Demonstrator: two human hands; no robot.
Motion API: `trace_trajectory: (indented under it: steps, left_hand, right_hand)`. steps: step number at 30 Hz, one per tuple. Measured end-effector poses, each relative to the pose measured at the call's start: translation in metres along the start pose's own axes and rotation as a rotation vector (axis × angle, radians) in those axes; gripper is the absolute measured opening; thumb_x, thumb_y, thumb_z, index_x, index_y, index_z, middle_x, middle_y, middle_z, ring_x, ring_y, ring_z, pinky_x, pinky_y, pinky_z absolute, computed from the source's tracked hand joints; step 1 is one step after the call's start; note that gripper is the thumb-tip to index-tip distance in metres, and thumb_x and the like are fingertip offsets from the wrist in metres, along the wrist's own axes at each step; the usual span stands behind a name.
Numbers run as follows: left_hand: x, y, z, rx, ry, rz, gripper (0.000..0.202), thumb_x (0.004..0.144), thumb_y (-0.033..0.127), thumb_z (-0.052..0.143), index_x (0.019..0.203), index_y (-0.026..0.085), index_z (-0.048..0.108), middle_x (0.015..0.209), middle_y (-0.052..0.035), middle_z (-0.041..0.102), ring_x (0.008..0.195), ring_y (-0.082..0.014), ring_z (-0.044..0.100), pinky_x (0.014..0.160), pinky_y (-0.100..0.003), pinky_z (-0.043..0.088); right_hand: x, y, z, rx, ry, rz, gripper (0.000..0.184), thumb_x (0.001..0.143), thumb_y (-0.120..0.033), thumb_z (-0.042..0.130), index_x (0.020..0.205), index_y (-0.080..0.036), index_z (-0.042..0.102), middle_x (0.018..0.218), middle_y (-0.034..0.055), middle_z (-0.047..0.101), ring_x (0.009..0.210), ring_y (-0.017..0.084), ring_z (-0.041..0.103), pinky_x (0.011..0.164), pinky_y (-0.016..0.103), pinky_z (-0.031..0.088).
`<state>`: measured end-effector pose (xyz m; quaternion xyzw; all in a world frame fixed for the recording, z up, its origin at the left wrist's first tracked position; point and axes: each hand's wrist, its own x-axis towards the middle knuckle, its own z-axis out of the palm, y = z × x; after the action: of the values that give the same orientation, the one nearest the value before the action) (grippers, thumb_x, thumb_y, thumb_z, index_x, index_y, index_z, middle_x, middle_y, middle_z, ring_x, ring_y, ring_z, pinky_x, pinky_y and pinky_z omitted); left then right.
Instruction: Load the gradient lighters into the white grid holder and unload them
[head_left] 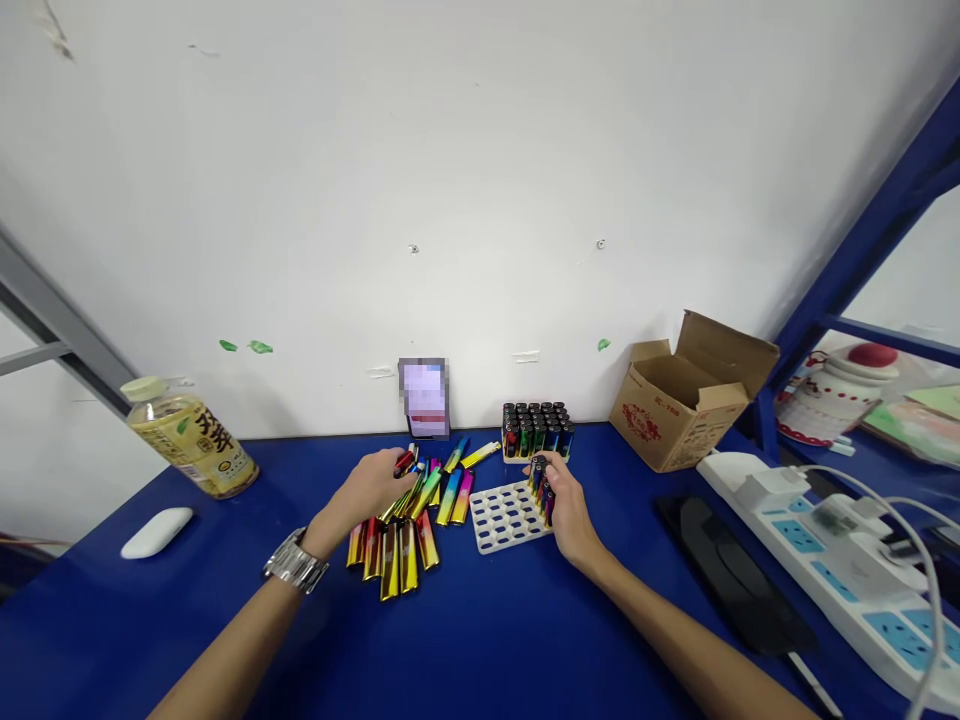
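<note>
A loose pile of shiny metallic lighters (409, 560) in gold, red, blue and pink lies on the blue table. My left hand (373, 487), with a metal watch on its wrist, is over the pile, its fingers closed on a dark red lighter (405, 462). Right of the pile lies a white plastic tray (499, 522) with rows of holes. A row of dark-topped lighters (541, 490) stands along its right side. My right hand (568, 505) is curled round that row. Behind it, a second holder is filled with several upright lighters (537, 430).
A phone (426, 400) leans against the wall. An open cardboard box (675, 400) stands back right, near a black phone (731, 570) and a power strip (817, 560) with cables. At left are a drink bottle (191, 440) and a white mouse (157, 532).
</note>
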<state>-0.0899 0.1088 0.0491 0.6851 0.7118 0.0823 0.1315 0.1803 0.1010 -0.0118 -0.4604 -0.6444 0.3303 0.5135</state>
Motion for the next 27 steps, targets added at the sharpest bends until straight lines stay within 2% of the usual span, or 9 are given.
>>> trace_trajectory:
  steps: [4,8,11,13,15,18,21,24,27]
  left_hand:
    - [-0.006,0.005,0.014,0.139,0.098,0.021,0.027,0.082,0.035,0.043,0.088,0.017,0.062,0.081,-0.0108,0.065,0.080,-0.0253,0.062,0.069,-0.031,0.043]
    - [-0.017,0.005,0.027,0.256,0.216,0.101,0.038,0.088,0.038,0.037,0.096,0.012,0.063,0.091,-0.0165,0.065,0.090,-0.0290,0.060,0.084,-0.041,0.043]
    - [-0.025,0.002,0.038,0.314,0.316,0.140,0.048,0.091,0.040,0.033,0.116,0.008,0.058,0.117,-0.0219,0.061,0.109,-0.0341,0.055,0.089,-0.046,0.043]
    - [-0.027,-0.002,0.048,0.325,0.339,0.209,0.053,0.093,0.040,0.029,0.128,0.006,0.051,0.132,-0.0216,0.053,0.123,-0.0348,0.046,0.097,-0.048,0.040]
    - [-0.028,-0.007,0.057,0.325,0.340,0.266,0.056,0.094,0.040,0.025,0.133,0.006,0.047,0.139,-0.0194,0.048,0.132,-0.0329,0.039,0.105,-0.048,0.035]
    - [-0.027,-0.013,0.066,0.320,0.361,0.281,0.057,0.095,0.041,0.023,0.134,0.006,0.047,0.140,-0.0185,0.048,0.134,-0.0319,0.038,0.108,-0.049,0.032]
    - [-0.029,-0.009,0.065,0.283,0.408,0.302,0.059,0.095,0.042,0.024,0.134,0.004,0.045,0.141,-0.0213,0.046,0.135,-0.0327,0.036,0.108,-0.050,0.033]
    - [-0.038,0.009,0.055,0.176,0.433,0.371,0.052,0.096,0.038,0.026,0.131,0.006,0.048,0.137,-0.0195,0.050,0.132,-0.0295,0.041,0.107,-0.049,0.037]
    - [-0.054,0.039,0.045,0.031,0.353,0.514,0.038,0.097,0.032,0.030,0.118,0.014,0.056,0.117,-0.0120,0.063,0.113,-0.0220,0.057,0.100,-0.042,0.045]
  right_hand:
    - [0.000,0.001,-0.001,0.008,-0.008,0.017,0.036,0.093,-0.039,0.024,0.093,-0.020,0.055,0.085,0.0032,0.062,0.075,0.019,0.056,0.069,0.029,0.041]
    - [0.000,0.001,-0.001,0.024,-0.016,0.034,0.036,0.091,-0.040,0.026,0.094,-0.019,0.055,0.086,0.0040,0.063,0.077,0.020,0.056,0.070,0.030,0.041]
    - [0.000,-0.001,-0.001,0.024,-0.015,0.043,0.035,0.089,-0.040,0.027,0.093,-0.019,0.055,0.085,0.0041,0.062,0.078,0.020,0.056,0.070,0.030,0.041]
    - [0.000,-0.001,-0.001,0.023,-0.016,0.042,0.035,0.089,-0.041,0.027,0.094,-0.019,0.055,0.086,0.0041,0.062,0.078,0.020,0.056,0.069,0.030,0.041]
    - [0.000,-0.001,-0.001,0.028,-0.018,0.043,0.035,0.089,-0.041,0.027,0.094,-0.019,0.055,0.086,0.0043,0.063,0.079,0.021,0.057,0.070,0.031,0.041]
    - [-0.001,0.000,-0.003,0.056,-0.026,0.032,0.034,0.089,-0.040,0.030,0.097,-0.019,0.055,0.086,0.0046,0.064,0.082,0.022,0.058,0.071,0.032,0.043]
    - [-0.002,0.003,-0.003,0.083,-0.048,-0.012,0.032,0.086,-0.039,0.042,0.109,-0.021,0.053,0.096,0.0054,0.065,0.085,0.022,0.059,0.072,0.032,0.046]
    - [-0.001,0.004,-0.001,0.095,-0.076,-0.032,0.041,0.077,-0.034,0.060,0.114,-0.022,0.048,0.103,0.0064,0.064,0.083,0.020,0.061,0.071,0.030,0.049]
    - [0.002,0.004,0.002,0.135,-0.035,-0.053,0.029,0.075,-0.027,0.063,0.100,-0.021,0.050,0.086,0.0025,0.062,0.075,0.017,0.059,0.068,0.029,0.049]
